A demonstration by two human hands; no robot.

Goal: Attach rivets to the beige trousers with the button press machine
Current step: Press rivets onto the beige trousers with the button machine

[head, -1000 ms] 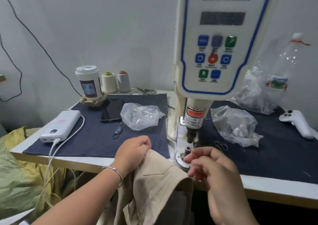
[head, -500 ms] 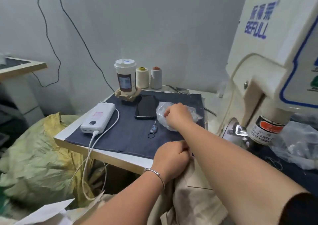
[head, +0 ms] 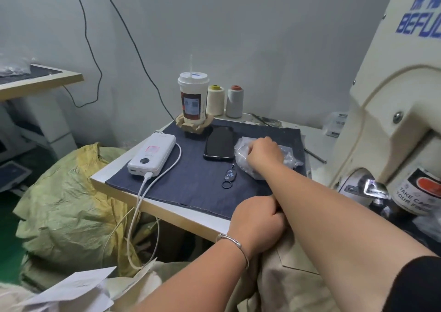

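Beige cotton trousers (head: 293, 285) at the table's near edge, gripped in curled left hand (head: 259, 221); right hand (head: 263, 153) reaching into clear crinkled plastic bag (head: 242, 150) on dark blue cloth mat (head: 191, 168); cream button press machine (head: 391, 111) at right, grey wall (head: 262, 37) behind.

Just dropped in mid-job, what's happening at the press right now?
The person's right hand reaches across to the clear plastic bag on the dark cloth mat, fingers down in it, apparently fetching rivets; what they hold is hidden. The left hand grips the beige trousers at the table edge. The button press machine stands to the right, with nothing under its head yet.
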